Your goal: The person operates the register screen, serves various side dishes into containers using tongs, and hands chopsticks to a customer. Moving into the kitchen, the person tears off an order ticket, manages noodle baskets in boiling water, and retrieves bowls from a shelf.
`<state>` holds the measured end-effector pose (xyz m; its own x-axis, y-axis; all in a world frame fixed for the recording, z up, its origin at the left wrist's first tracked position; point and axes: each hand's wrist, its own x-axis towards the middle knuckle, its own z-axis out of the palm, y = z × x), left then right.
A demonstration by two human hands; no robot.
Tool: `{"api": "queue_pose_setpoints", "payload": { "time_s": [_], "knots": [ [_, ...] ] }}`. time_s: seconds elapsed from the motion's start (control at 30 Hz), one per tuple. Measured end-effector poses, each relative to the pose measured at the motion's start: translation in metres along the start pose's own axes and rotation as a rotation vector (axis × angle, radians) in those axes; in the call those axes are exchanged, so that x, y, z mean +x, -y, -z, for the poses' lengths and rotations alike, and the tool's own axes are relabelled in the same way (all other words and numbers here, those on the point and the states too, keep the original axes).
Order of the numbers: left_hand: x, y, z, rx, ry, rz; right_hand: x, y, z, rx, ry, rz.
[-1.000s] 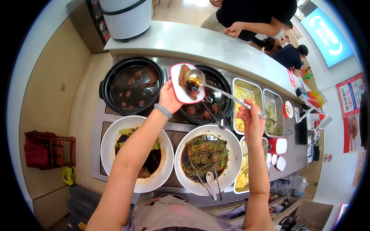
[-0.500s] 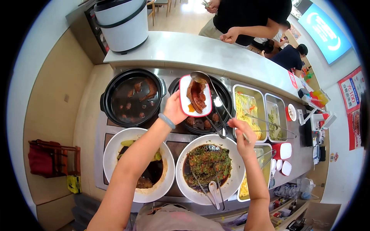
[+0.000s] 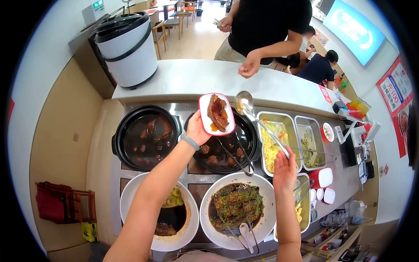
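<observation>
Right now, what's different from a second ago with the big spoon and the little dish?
The ladle moved right, off the meat, to beside the dish. The right hand still holds the ladle; the left hand still holds the dish, meat on it. The tongs stayed in the black pot below.

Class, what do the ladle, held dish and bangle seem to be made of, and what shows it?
Ladle: shiny metal, likely stainless steel, judging by silvery highlights. Held dish: smooth, white with red rim, perhaps melamine or enamel. Bangle: smooth, even grey, perhaps stone or plastic; can't tell.
</observation>
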<state>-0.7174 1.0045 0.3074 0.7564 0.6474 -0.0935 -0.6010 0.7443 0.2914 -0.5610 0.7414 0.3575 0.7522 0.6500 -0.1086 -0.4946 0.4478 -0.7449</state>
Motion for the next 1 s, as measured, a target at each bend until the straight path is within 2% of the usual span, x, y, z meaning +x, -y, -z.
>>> {"api": "queue_pose_setpoints", "payload": {
  "time_s": [0.23,0.33,0.77,0.9,1.0],
  "knots": [
    [0.033,-0.012,-0.023,0.028,0.036,-0.044,-0.045,0.029,0.031,-0.075,-0.074,0.026],
    [0.044,-0.016,-0.03,0.027,0.069,-0.056,-0.058,0.024,0.036,-0.119,-0.126,0.0],
    [0.058,-0.016,-0.058,0.102,0.136,-0.056,-0.063,-0.007,0.049,-0.249,-0.084,-0.059],
    [0.068,-0.018,-0.062,0.09,0.279,-0.029,-0.063,-0.014,0.049,-0.29,-0.073,-0.096],
    [0.074,-0.024,-0.069,0.215,0.183,-0.011,-0.058,-0.022,0.042,-0.269,-0.056,-0.148]
  ]
}}
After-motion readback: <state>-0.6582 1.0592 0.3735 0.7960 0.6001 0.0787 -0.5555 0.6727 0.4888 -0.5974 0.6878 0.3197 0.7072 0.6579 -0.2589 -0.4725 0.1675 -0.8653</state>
